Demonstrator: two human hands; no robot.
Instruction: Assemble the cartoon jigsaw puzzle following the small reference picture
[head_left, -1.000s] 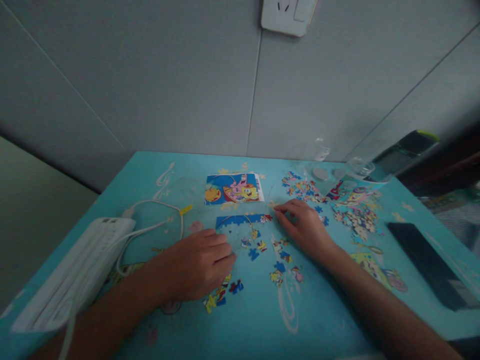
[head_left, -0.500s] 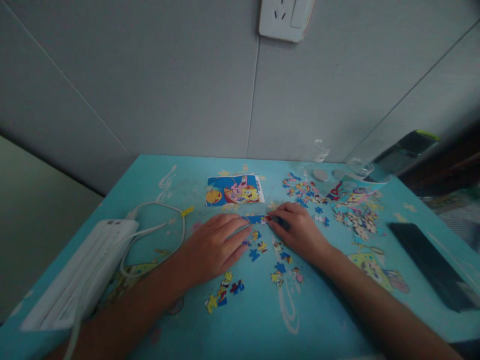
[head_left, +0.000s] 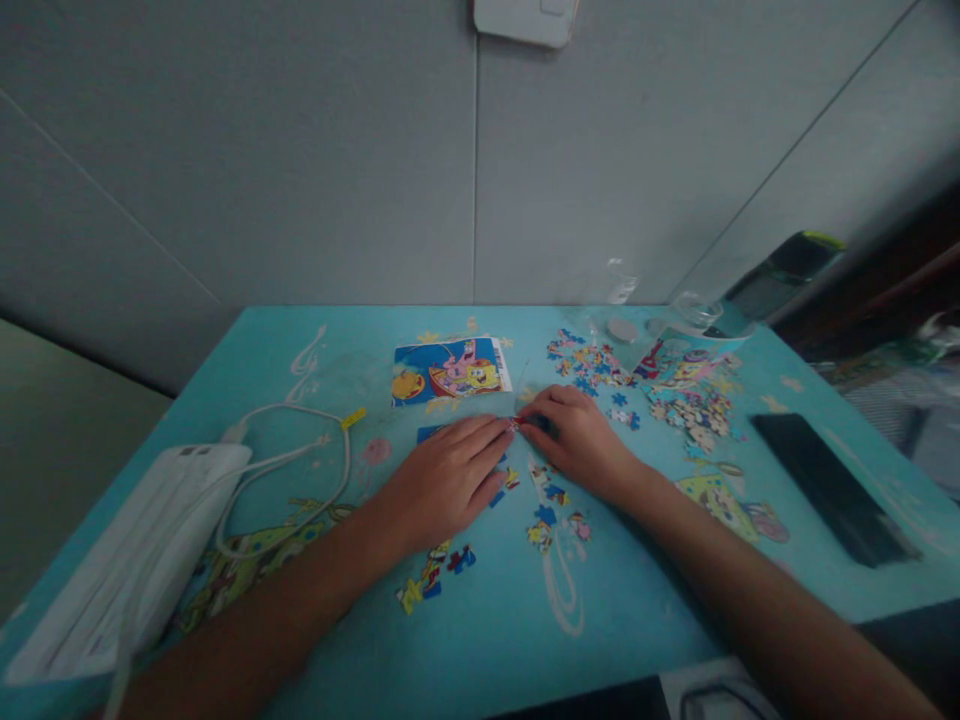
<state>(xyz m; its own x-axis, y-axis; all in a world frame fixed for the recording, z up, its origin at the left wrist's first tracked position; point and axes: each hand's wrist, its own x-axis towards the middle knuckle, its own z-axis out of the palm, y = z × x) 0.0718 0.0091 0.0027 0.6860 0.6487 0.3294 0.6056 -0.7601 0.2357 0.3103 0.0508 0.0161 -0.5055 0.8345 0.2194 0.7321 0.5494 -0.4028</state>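
Note:
My left hand (head_left: 450,475) lies palm down with its fingers stretched out over a blue strip of joined puzzle pieces (head_left: 427,433), hiding most of it. At the strip's right end, the fingers of my right hand (head_left: 576,435) pinch a small reddish puzzle piece (head_left: 519,422). Both hands' fingertips nearly meet there. Just beyond them lies a picture card (head_left: 450,372) with cartoon figures. Loose puzzle pieces (head_left: 541,533) are scattered below my right hand, and a small yellow and red cluster of pieces (head_left: 433,575) sits nearer me, below my left hand.
Piles of puzzle pieces (head_left: 589,362) lie at the back right, beside a printed sheet (head_left: 682,362) and a clear container (head_left: 697,310). A dark flat object (head_left: 832,490) rests at right. At left are a white power strip (head_left: 127,560) and its looping cable (head_left: 347,465).
The camera view has shifted, so everything sits further left. My left hand has slid right over the strip, covering more of its right end, closer to my right fingertips.

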